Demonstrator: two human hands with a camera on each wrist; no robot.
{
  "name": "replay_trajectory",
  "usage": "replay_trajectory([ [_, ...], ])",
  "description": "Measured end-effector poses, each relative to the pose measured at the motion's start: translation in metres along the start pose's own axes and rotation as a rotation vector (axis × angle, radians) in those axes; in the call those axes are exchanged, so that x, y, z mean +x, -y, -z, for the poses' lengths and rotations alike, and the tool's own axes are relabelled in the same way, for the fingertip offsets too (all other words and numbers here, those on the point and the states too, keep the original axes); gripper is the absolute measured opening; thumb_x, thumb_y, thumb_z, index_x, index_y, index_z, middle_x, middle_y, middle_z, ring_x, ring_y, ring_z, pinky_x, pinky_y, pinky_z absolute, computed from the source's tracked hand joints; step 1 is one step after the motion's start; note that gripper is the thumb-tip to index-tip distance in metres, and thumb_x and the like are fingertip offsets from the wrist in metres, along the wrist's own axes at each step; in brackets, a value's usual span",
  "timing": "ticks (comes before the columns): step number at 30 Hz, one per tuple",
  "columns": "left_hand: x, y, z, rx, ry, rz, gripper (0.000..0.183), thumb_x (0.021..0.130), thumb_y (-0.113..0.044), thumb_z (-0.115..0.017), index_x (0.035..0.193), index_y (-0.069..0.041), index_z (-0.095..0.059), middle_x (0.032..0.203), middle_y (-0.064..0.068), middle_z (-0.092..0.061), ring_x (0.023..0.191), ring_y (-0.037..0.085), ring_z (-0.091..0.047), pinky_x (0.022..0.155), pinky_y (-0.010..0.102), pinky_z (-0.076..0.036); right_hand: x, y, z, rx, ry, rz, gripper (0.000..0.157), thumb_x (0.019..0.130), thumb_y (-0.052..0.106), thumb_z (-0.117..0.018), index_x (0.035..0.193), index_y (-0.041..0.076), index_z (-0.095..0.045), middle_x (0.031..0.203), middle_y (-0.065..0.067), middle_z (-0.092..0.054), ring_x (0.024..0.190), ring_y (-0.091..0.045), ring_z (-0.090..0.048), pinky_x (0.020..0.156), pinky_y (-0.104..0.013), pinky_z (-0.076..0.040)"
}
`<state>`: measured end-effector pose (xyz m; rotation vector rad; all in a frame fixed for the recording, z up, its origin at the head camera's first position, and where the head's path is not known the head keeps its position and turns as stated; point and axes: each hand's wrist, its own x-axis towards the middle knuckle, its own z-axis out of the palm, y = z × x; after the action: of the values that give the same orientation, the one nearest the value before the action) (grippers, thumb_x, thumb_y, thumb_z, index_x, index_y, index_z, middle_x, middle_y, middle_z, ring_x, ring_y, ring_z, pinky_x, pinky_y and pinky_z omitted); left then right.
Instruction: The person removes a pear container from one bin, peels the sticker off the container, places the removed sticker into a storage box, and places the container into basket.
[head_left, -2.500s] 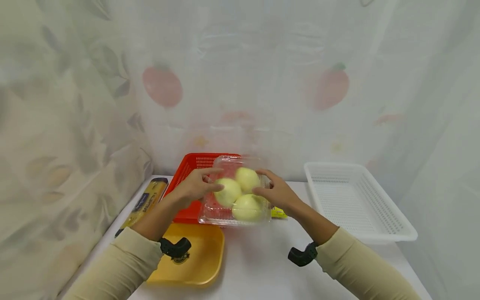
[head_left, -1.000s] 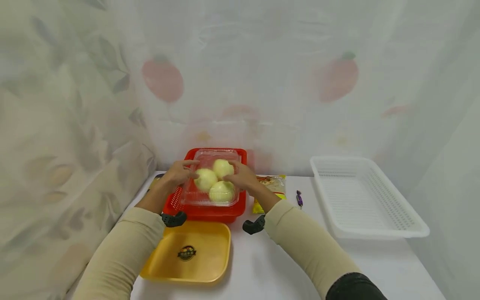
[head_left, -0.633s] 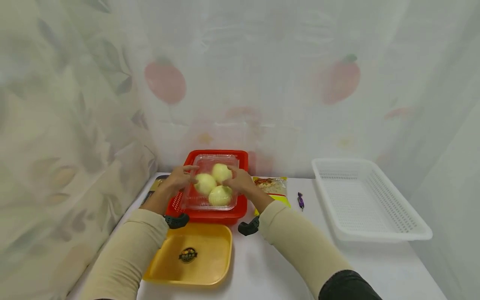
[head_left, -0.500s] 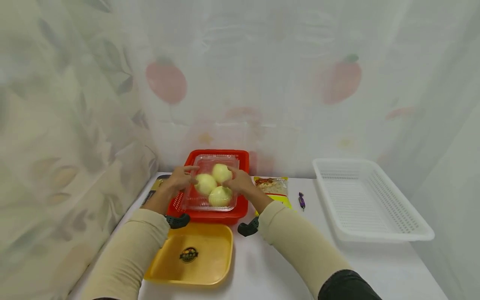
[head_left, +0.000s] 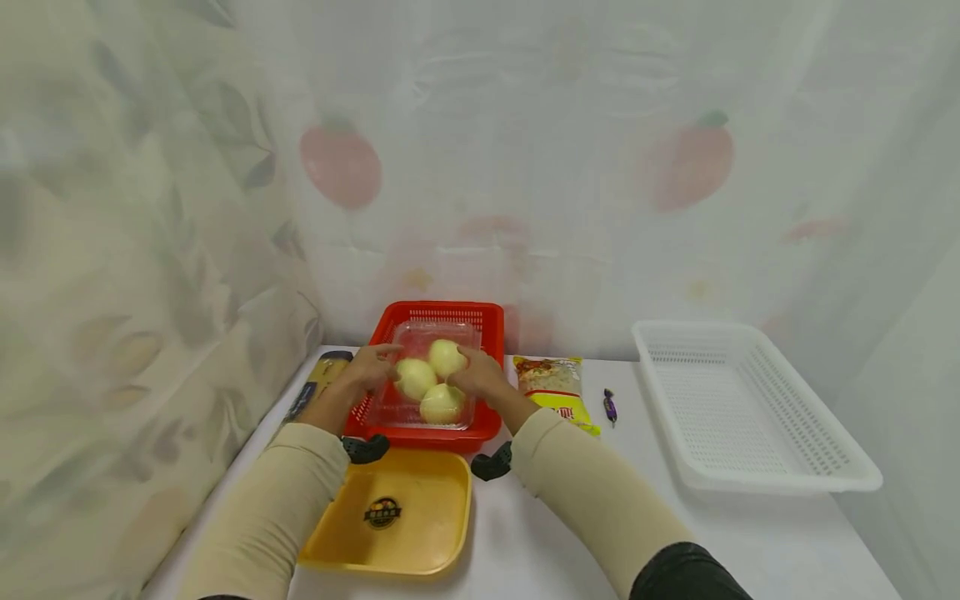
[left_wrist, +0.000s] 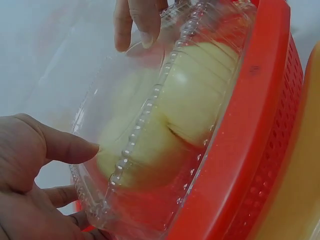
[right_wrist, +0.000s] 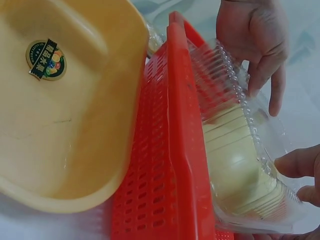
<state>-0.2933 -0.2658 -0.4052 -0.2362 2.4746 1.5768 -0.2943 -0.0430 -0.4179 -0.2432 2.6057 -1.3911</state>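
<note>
A clear plastic clamshell container (head_left: 420, 333) holds three pale yellow, round pieces of produce (head_left: 442, 404); their exact kind is hard to tell. It sits tilted in the mouth of the red slotted basket (head_left: 492, 329), in the head view's middle. My left hand (head_left: 367, 367) grips its left side, and in the left wrist view the thumb lies on the lid with the other fingers at the edge below. On the opposite side my right hand (head_left: 482, 375) holds it, thumb (right_wrist: 295, 163) against the lid. The container's underside is hidden.
In front of the basket lies a yellow tray (head_left: 412, 550) with a round label. A spaghetti packet (head_left: 327, 372) is at the left, partly behind my arm. Rightward are a yellow food packet (head_left: 551, 383), a purple wrapped candy (head_left: 610, 407) and a white slotted basket (head_left: 738, 408).
Both hands have carried the clamshell container left, from in front of the red basket to over it, then lowered it into the basket's mouth. The grip stays on both sides.
</note>
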Motion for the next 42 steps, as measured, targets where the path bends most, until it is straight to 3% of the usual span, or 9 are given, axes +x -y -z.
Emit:
replay_trajectory([
  [5, 0.002, 0.004, -0.002, 0.027, -0.001, -0.003, 0.062, 0.083, 0.007, -0.061, 0.142, -0.008, -0.048, 0.086, 0.012, -0.042, 0.044, 0.013, -0.026, 0.042, 0.026, -0.03, -0.001, 0.003, -0.004, -0.019, -0.006, -0.007, 0.074, 0.077, 0.016, -0.073, 0.146, 0.014, -0.045, 0.133, -0.012, -0.054, 0.097, -0.028, -0.052, 0.073, -0.033, -0.055],
  [7, 0.002, 0.006, -0.003, 0.035, 0.007, -0.006, 0.063, 0.083, 0.006, -0.061, 0.143, -0.008, -0.047, 0.083, 0.011, -0.043, 0.044, 0.014, -0.026, 0.044, 0.028, -0.032, -0.001, 0.004, -0.005, -0.023, -0.008, -0.015, 0.075, 0.077, 0.015, -0.074, 0.146, 0.013, -0.045, 0.133, -0.012, -0.054, 0.094, -0.028, -0.053, 0.069, -0.031, -0.055],
  [11, 0.002, 0.009, -0.006, 0.042, 0.008, 0.008, 0.063, 0.083, 0.005, -0.062, 0.143, -0.007, -0.047, 0.092, 0.013, -0.046, 0.054, 0.018, -0.033, 0.051, 0.032, -0.039, -0.003, 0.006, -0.008, -0.052, 0.002, -0.032, 0.073, 0.079, 0.015, -0.074, 0.145, 0.011, -0.045, 0.135, -0.013, -0.053, 0.092, -0.027, -0.053, 0.067, -0.031, -0.055],
  [15, 0.001, 0.01, -0.009, 0.054, 0.004, 0.024, 0.063, 0.084, 0.004, -0.062, 0.143, -0.008, -0.047, 0.105, 0.018, -0.048, 0.06, 0.019, -0.035, 0.057, 0.034, -0.04, -0.003, 0.006, -0.012, -0.087, 0.012, -0.039, 0.071, 0.08, 0.015, -0.074, 0.145, 0.009, -0.045, 0.137, -0.014, -0.052, 0.097, -0.028, -0.053, 0.077, -0.035, -0.054],
  [23, 0.0, 0.013, -0.015, 0.119, 0.056, 0.006, 0.063, 0.082, 0.006, -0.058, 0.143, -0.001, -0.045, 0.138, 0.026, -0.043, 0.058, 0.019, -0.037, 0.052, 0.031, -0.04, -0.003, -0.001, -0.016, -0.07, 0.025, -0.114, 0.073, 0.079, 0.018, -0.077, 0.144, 0.009, -0.046, 0.133, -0.013, -0.054, 0.102, -0.03, -0.051, 0.087, -0.043, -0.051],
  [29, 0.002, 0.017, -0.017, 0.131, 0.063, 0.045, 0.065, 0.08, 0.008, -0.058, 0.143, -0.003, -0.045, 0.129, 0.024, -0.047, 0.047, 0.016, -0.027, 0.047, 0.029, -0.035, -0.002, -0.004, -0.019, -0.083, 0.029, -0.101, 0.071, 0.08, 0.017, -0.076, 0.144, 0.008, -0.047, 0.137, -0.014, -0.051, 0.112, -0.032, -0.048, 0.093, -0.046, -0.047],
  [34, 0.002, 0.018, -0.017, 0.136, 0.078, 0.062, 0.068, 0.08, 0.009, -0.059, 0.144, -0.004, -0.044, 0.115, 0.021, -0.052, 0.045, 0.016, -0.029, 0.044, 0.028, -0.036, -0.001, -0.005, -0.021, -0.124, 0.034, -0.069, 0.069, 0.082, 0.016, -0.075, 0.144, 0.006, -0.045, 0.139, -0.016, -0.049, 0.122, -0.034, -0.045, 0.092, -0.044, -0.047],
  [37, 0.002, 0.019, -0.017, 0.145, 0.088, 0.055, 0.068, 0.081, 0.008, -0.061, 0.145, -0.004, -0.043, 0.109, 0.019, -0.055, 0.046, 0.017, -0.03, 0.044, 0.028, -0.038, -0.002, -0.004, -0.02, -0.121, 0.04, -0.067, 0.069, 0.082, 0.015, -0.075, 0.144, 0.005, -0.045, 0.139, -0.017, -0.049, 0.118, -0.034, -0.048, 0.09, -0.043, -0.048],
  [42, 0.0, 0.018, -0.015, 0.181, 0.102, 0.043, 0.069, 0.082, 0.0, -0.068, 0.146, -0.005, -0.042, 0.124, 0.022, -0.051, 0.05, 0.018, -0.034, 0.046, 0.028, -0.039, -0.002, -0.004, -0.017, -0.079, 0.053, -0.058, 0.07, 0.082, 0.014, -0.075, 0.144, 0.004, -0.044, 0.138, -0.017, -0.049, 0.108, -0.031, -0.052, 0.086, -0.043, -0.05],
])
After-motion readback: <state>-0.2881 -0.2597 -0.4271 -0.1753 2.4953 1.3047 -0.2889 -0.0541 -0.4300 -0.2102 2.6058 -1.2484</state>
